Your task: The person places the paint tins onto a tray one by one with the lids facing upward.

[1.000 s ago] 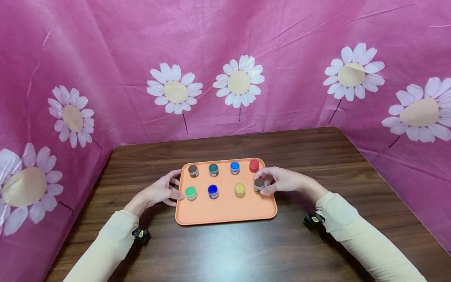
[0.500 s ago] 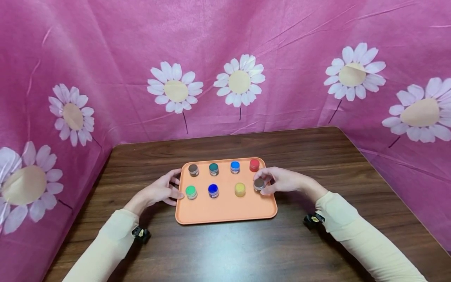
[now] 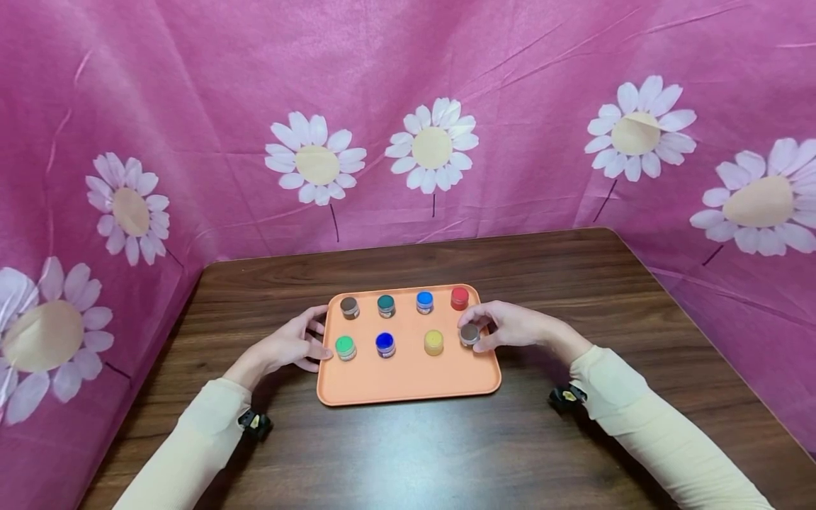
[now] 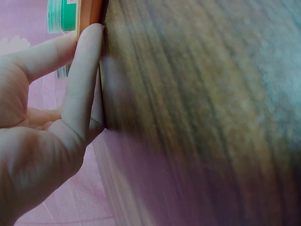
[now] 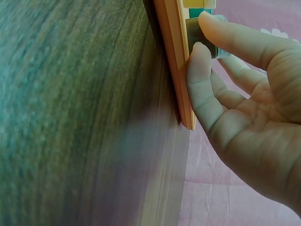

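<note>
On an orange tray stand several small paint jars with clear lids. My right hand grips the brown paint jar at the right end of the front row. In the right wrist view, thumb and fingertips close round that jar, right at the tray's face. My left hand holds the tray's left edge, thumb over the rim beside the light green jar. In the left wrist view another finger lies against the tray's outer side. A dark blue jar and a yellow jar share the front row.
The back row has another brown jar, a dark green jar, a blue jar and a red jar. The tray lies on a dark wooden table. Pink cloth with printed daisies surrounds the table's far sides.
</note>
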`<move>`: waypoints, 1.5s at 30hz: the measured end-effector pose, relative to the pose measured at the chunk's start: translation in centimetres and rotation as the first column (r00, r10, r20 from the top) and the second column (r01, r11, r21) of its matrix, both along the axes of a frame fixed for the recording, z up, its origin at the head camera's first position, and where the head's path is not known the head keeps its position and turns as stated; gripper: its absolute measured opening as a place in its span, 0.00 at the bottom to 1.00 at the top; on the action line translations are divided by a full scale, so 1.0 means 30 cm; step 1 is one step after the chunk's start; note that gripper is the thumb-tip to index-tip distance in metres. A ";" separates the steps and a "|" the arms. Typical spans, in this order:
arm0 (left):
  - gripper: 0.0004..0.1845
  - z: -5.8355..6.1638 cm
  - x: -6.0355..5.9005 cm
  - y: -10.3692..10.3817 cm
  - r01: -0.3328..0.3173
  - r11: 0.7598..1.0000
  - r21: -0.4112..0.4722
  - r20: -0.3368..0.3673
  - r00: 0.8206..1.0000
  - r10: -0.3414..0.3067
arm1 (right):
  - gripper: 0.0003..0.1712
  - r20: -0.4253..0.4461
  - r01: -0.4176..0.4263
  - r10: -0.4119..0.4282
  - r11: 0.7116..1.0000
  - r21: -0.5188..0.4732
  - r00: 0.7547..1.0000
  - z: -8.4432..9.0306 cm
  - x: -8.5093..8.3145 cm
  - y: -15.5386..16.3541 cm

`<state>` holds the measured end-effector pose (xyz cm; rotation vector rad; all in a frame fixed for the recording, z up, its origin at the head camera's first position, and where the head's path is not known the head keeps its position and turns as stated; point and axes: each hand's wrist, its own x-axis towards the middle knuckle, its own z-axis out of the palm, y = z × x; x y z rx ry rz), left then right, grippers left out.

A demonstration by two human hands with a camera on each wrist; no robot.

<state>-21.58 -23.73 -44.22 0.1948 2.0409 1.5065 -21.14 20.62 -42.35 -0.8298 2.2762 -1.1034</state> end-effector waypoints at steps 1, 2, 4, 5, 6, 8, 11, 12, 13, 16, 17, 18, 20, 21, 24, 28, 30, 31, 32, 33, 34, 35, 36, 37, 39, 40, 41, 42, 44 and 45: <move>0.53 -0.001 0.000 0.000 0.000 1.000 0.001 0.001 1.000 0.000 | 0.21 -0.002 -0.003 0.003 1.000 -0.002 1.000 0.000 0.000 -0.001; 0.53 -0.001 0.000 -0.001 -0.001 1.000 0.003 0.002 1.000 0.001 | 0.22 -0.004 -0.004 0.004 1.000 0.000 1.000 -0.001 0.000 -0.001; 0.53 -0.002 0.002 -0.002 -0.002 1.000 0.007 0.005 1.000 0.002 | 0.22 -0.009 -0.007 0.007 1.000 0.001 1.000 -0.002 0.001 -0.002; 0.53 -0.003 0.002 -0.003 -0.002 1.000 0.010 0.006 1.000 0.002 | 0.22 -0.010 -0.009 0.009 1.000 0.000 1.000 -0.003 0.002 -0.003; 0.53 -0.004 0.002 -0.004 -0.002 1.000 0.013 0.007 1.000 0.001 | 0.22 -0.011 -0.010 0.010 1.000 0.000 1.000 -0.004 0.002 -0.003; 0.53 -0.006 0.002 -0.006 -0.001 1.000 0.015 0.007 1.000 0.001 | 0.23 -0.014 -0.013 0.013 1.000 -0.002 1.000 -0.005 0.002 -0.002; 0.53 -0.005 0.001 -0.006 0.002 1.000 0.011 0.001 1.000 -0.002 | 0.23 -0.011 -0.013 0.013 1.000 -0.004 1.000 -0.004 -0.001 -0.001; 0.53 -0.003 0.001 -0.005 0.002 1.000 0.009 -0.002 1.000 -0.002 | 0.23 -0.008 -0.013 0.013 1.000 -0.005 1.000 -0.004 -0.002 0.000; 0.53 -0.002 0.001 -0.004 0.002 1.000 0.005 -0.004 1.000 -0.002 | 0.23 -0.007 -0.013 0.013 1.000 -0.004 1.000 -0.003 -0.003 0.000; 0.53 0.002 0.002 -0.003 0.003 1.000 0.001 -0.005 1.000 -0.003 | 0.23 -0.002 -0.011 0.011 1.000 0.003 1.000 -0.002 -0.005 -0.001; 0.53 0.003 0.002 -0.002 0.003 1.000 0.000 -0.006 1.000 -0.003 | 0.23 0.001 -0.011 0.011 1.000 0.002 1.000 -0.002 -0.005 -0.001; 0.54 0.003 0.002 -0.002 0.004 1.000 -0.001 -0.005 1.000 -0.004 | 0.23 0.002 -0.012 0.012 1.000 0.002 1.000 -0.002 -0.004 -0.001; 0.54 0.003 0.002 -0.002 0.004 1.000 -0.001 -0.004 1.000 -0.004 | 0.23 0.004 -0.011 0.011 1.000 0.001 1.000 -0.002 -0.004 0.000; 0.54 0.003 0.002 -0.002 0.003 1.000 -0.002 -0.003 1.000 -0.003 | 0.23 0.004 -0.010 0.010 1.000 0.000 1.000 -0.002 -0.004 0.001; 0.54 0.004 0.001 0.000 0.003 1.000 -0.004 0.000 1.000 -0.003 | 0.25 0.003 -0.007 0.007 1.000 -0.011 1.000 -0.005 -0.003 0.002; 0.54 0.003 0.000 0.001 0.003 1.000 -0.004 0.003 1.000 -0.003 | 0.29 0.020 0.008 -0.008 1.000 -0.027 1.000 -0.005 0.001 0.002; 0.54 0.002 -0.001 0.001 0.005 1.000 -0.002 0.004 1.000 -0.005 | 0.30 0.029 0.018 -0.017 0.999 -0.031 0.999 -0.004 0.001 0.004; 0.54 0.002 -0.002 0.001 0.004 1.000 0.000 0.004 1.000 -0.004 | 0.30 0.033 0.020 -0.019 0.999 -0.031 0.999 -0.004 0.002 0.004; 0.54 0.002 -0.002 0.002 0.005 1.000 0.001 0.004 1.000 -0.005 | 0.30 0.035 0.021 -0.020 0.999 -0.032 0.999 -0.005 0.002 0.004; 0.54 0.001 -0.003 0.003 0.006 1.000 0.003 0.004 1.000 -0.006 | 0.30 0.036 0.022 -0.021 0.999 -0.032 0.999 -0.004 0.002 0.005; 0.54 0.000 -0.003 0.003 0.006 1.000 0.004 0.003 1.000 -0.006 | 0.30 0.036 0.023 -0.022 0.999 -0.031 0.999 -0.004 0.002 0.005; 0.54 -0.001 -0.004 0.004 0.006 1.000 0.004 0.003 1.000 -0.006 | 0.30 0.036 0.024 -0.023 0.999 -0.030 0.999 -0.004 0.002 0.005; 0.54 -0.002 -0.004 0.004 0.006 1.000 0.004 0.003 1.000 -0.006 | 0.30 0.035 0.027 -0.026 0.999 -0.028 0.999 -0.003 0.002 0.004; 0.54 -0.003 -0.005 0.003 0.006 1.000 0.003 0.001 1.000 -0.006 | 0.30 0.031 0.028 -0.027 0.999 -0.025 0.999 -0.003 0.002 0.004; 0.54 -0.005 -0.006 0.005 0.007 1.000 0.001 0.000 1.000 -0.007 | 0.30 0.023 0.028 -0.027 0.999 -0.020 0.999 -0.002 0.004 0.005; 0.54 -0.006 -0.006 0.005 0.007 1.000 0.000 -0.002 1.000 -0.007 | 0.30 0.019 0.027 -0.027 0.999 -0.018 0.999 -0.002 0.004 0.005; 0.54 -0.007 -0.006 0.006 0.008 1.000 0.000 -0.001 1.000 -0.008 | 0.29 0.014 0.025 -0.024 1.000 -0.017 1.000 -0.003 0.005 0.005; 0.54 -0.007 -0.006 0.006 0.008 1.000 0.001 -0.001 1.000 -0.008 | 0.29 0.012 0.023 -0.023 1.000 -0.015 1.000 -0.002 0.005 0.005; 0.54 -0.004 -0.005 0.007 0.010 1.000 -0.001 -0.002 1.000 -0.010 | 0.29 0.018 0.017 -0.017 1.000 -0.016 1.000 0.001 0.005 0.005; 0.53 0.000 -0.005 0.008 0.011 1.000 -0.003 -0.004 1.000 -0.011 | 0.29 0.024 0.019 -0.019 1.000 -0.016 1.000 0.005 0.004 0.006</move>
